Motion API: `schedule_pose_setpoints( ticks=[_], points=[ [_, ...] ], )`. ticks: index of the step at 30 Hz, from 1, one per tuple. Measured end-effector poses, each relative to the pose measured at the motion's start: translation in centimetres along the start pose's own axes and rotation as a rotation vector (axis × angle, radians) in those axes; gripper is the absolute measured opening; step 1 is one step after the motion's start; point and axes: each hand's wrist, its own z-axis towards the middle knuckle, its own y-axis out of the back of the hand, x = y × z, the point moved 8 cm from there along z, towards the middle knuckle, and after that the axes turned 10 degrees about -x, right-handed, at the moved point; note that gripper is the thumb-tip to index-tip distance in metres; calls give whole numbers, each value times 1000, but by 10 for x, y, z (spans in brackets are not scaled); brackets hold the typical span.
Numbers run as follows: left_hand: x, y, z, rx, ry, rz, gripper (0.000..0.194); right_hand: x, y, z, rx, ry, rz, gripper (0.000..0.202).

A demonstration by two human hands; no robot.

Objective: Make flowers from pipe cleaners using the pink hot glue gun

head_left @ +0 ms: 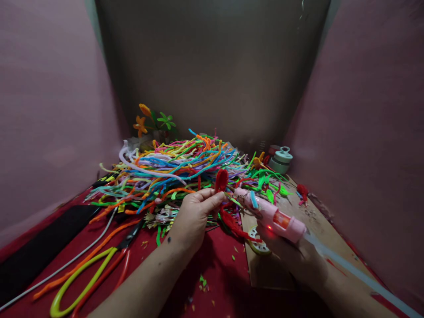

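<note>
My left hand point(197, 216) pinches a red fuzzy pipe-cleaner petal point(221, 180), which stands up above the thumb and fingertips. In my right hand point(288, 251) is a pink hot glue gun point(265, 210), its red light lit and its nozzle pointing left at the petal. A clear glue stick point(357, 274) trails from the back of the gun. Close by the nozzle runs a thin green strip point(236, 201); I cannot tell whether the two touch. Below my left fingertips lie more red pipe-cleaner pieces point(233, 226).
A large heap of coloured pipe cleaners point(179, 163) fills the middle. Scissors with yellow and red handles point(82, 282) lie at left beside a white cable point(82, 247). A cardboard sheet point(265, 274) is at right, with a mint-green container point(281, 160) behind. Pipe-cleaner flowers point(141, 126) stand at back left.
</note>
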Motion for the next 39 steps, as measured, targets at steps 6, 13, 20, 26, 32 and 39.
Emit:
schedule_pose_setpoints(
  ticks=[6,13,20,26,32,39],
  points=[
    [-1,-3,-2,13,18,-65,19,10,-5,2,77,70,4,48],
    [0,-2,-1,-7,27,-65,21,12,-2,2,51,128,-40,49],
    [-1,-3,-2,9,34,-70,19,10,-2,1,55,105,-53,50],
    [-5,1,-1,-45,-28,2,18,6,0,1,9,14,34,47],
    [-8,3,-1,-69,-50,34,19,6,6,1,-78,-11,58,46],
    [-4,-1,-1,-18,-10,-6,18,11,2,2,-50,49,10,44]
  ],
)
